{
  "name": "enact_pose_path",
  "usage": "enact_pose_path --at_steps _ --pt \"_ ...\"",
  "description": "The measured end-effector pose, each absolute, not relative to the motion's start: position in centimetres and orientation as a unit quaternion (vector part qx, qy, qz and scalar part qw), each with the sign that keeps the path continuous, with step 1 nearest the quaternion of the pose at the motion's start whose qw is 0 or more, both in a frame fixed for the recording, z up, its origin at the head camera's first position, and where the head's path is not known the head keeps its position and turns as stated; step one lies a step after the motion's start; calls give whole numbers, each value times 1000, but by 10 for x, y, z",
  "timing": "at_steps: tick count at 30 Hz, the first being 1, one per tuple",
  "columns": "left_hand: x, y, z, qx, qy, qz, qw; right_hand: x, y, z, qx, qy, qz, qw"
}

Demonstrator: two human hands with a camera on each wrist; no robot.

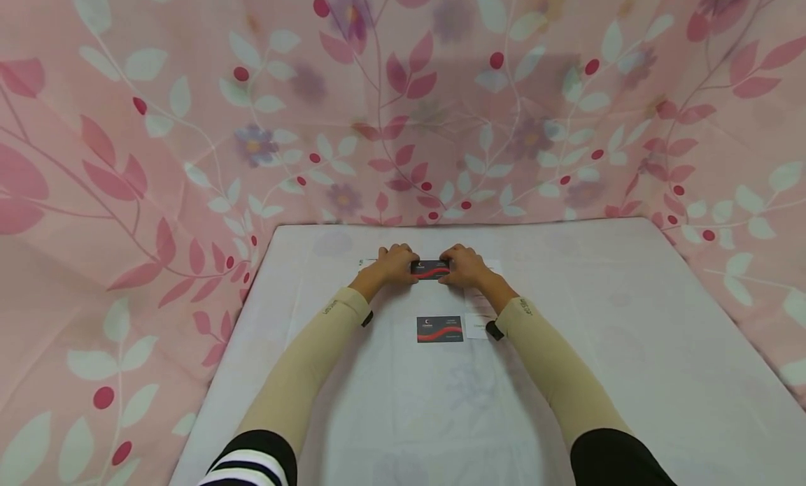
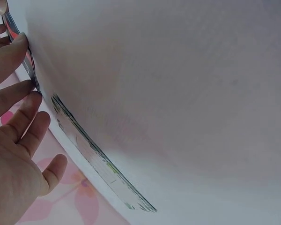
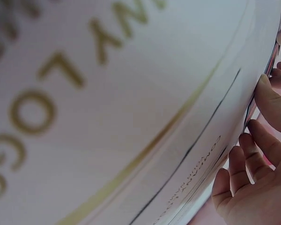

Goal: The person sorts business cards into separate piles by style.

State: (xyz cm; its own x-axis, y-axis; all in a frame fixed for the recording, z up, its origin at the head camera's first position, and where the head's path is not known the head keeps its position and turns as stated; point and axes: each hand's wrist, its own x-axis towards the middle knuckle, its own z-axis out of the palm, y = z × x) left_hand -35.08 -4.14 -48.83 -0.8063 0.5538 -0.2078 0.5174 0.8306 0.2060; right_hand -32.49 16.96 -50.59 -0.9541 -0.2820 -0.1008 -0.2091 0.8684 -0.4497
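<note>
In the head view a dark grey business card (image 1: 430,270) with a red wave is held by both hands near the table's far side. My left hand (image 1: 395,264) pinches its left end between thumb and fingers. At the right end my right hand (image 1: 464,268) pinches it the same way. The left wrist view shows the card (image 2: 29,63) edge-on, with the left thumb on its near face and the other fingers spread. A matching dark card (image 1: 439,329) lies flat on the table, closer to me.
A stack of white cards with green marks (image 2: 103,157) lies beside the left hand. Under the right forearm are white cards with gold lettering (image 1: 478,326), large in the right wrist view. White cloth covers the table (image 1: 630,346); pink floral curtains (image 1: 403,122) surround it.
</note>
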Motion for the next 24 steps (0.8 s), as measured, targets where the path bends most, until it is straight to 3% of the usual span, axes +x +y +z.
enact_pose_path --at_steps 16,24 --pt "-349 -42 -486 273 949 72 139 -322 171 -504 -133 957 -243 87" --pt "-346 -39 -487 291 948 71 109 -323 169 -505 -136 969 -195 63"
